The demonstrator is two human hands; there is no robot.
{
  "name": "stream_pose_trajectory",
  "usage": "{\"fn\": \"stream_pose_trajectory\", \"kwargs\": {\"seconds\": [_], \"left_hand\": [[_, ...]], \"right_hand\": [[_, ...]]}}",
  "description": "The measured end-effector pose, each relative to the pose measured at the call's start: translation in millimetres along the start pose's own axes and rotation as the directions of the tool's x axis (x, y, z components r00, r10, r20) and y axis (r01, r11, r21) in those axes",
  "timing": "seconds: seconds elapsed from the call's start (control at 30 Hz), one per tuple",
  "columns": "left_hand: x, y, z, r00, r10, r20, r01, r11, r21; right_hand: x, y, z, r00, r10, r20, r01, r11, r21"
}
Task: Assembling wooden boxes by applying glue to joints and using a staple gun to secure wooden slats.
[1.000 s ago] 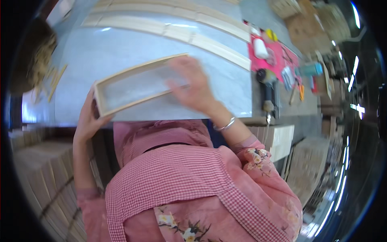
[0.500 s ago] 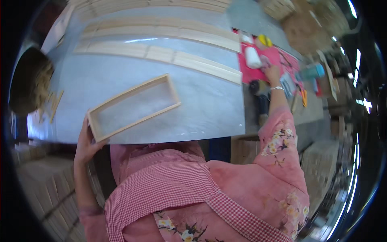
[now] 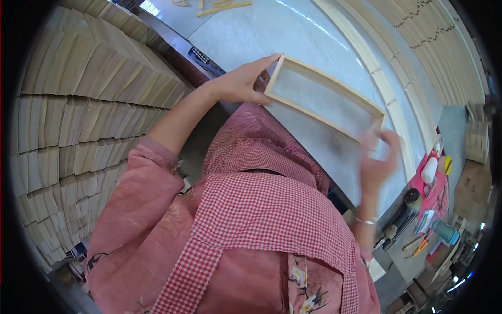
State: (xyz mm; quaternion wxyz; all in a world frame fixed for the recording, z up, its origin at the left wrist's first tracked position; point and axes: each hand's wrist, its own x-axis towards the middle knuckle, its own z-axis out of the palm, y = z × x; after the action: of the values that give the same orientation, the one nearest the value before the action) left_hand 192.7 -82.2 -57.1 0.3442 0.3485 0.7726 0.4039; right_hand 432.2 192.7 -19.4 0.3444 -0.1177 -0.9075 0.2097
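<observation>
A shallow rectangular frame of pale wood [image 3: 330, 99] lies slanted over the table's near edge side, its middle showing the tabletop. My left hand [image 3: 241, 82] grips its left short end, thumb below the near corner and fingers at the far one. At the frame's right end is my right hand [image 3: 377, 162], smeared by motion, with thumb and fingers curled together in a pinch. Something pale seems to be between those fingertips, too blurred to name. Whether the fingertips touch the wood I cannot tell.
Long rows of wooden strips [image 3: 384, 86] line the far side of the pale tabletop [image 3: 272, 31]. To the right, a pink cloth [image 3: 438, 196] bears a white bottle [image 3: 430, 170], near a teal bottle [image 3: 445, 232]. Stacked wooden pieces [image 3: 78, 115] rise at left.
My right hand has come back from the pink cloth to the frame's right end. My left hand still holds the frame's left end. The whole view has swung leftward.
</observation>
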Motion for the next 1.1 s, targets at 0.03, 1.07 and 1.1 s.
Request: {"fn": "stream_pose_trajectory", "kwargs": {"seconds": [0.03, 1.07, 1.1], "left_hand": [[1, -3, 1, 0.999, 0.033, -0.025, -0.033, 0.999, 0.008], [-1, -22, 16, 0.869, 0.476, -0.133, -0.465, 0.879, 0.104], [-1, -19, 13, 0.928, 0.370, -0.040, -0.368, 0.928, 0.061]], "right_hand": [[2, -43, 30, 0.994, -0.039, 0.099, 0.036, 0.999, 0.038], [71, -114, 124, 0.806, -0.427, 0.411, 0.238, 0.868, 0.435], [92, -115, 137, 0.830, -0.393, 0.396, 0.183, 0.863, 0.472]]}}
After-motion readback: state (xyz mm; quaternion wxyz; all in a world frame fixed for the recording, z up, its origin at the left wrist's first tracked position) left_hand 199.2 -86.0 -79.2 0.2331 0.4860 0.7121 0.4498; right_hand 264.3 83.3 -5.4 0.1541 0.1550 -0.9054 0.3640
